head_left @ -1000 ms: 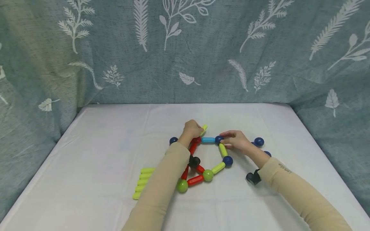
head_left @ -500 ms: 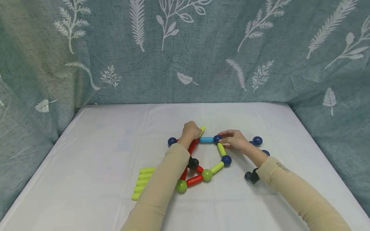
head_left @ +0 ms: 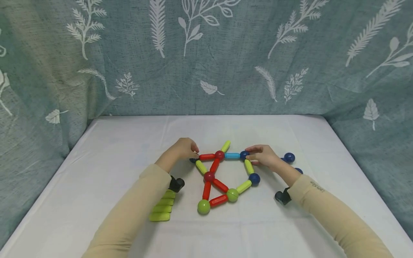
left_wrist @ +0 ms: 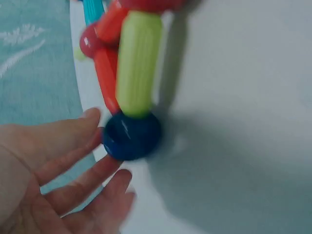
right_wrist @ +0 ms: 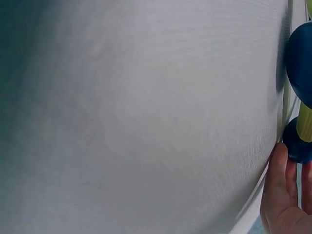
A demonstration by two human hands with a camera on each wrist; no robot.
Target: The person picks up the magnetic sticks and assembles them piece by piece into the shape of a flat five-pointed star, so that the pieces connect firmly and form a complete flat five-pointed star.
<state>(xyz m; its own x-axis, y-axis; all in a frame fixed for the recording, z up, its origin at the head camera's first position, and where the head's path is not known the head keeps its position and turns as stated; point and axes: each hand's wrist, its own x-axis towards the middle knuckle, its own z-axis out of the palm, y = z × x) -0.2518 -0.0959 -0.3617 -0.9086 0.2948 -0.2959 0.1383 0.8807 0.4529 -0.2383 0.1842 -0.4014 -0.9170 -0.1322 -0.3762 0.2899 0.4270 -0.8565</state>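
Two blue balls touch fingers (table sides well away).

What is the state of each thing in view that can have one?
Left hand: at left blue ball, grip unclear
Right hand: holding upper blue ball
Lower triangle: closed
Upper lime rod: one end free
Left lime rods: lined up, partly covered
Right blue balls: aside, some partly hidden
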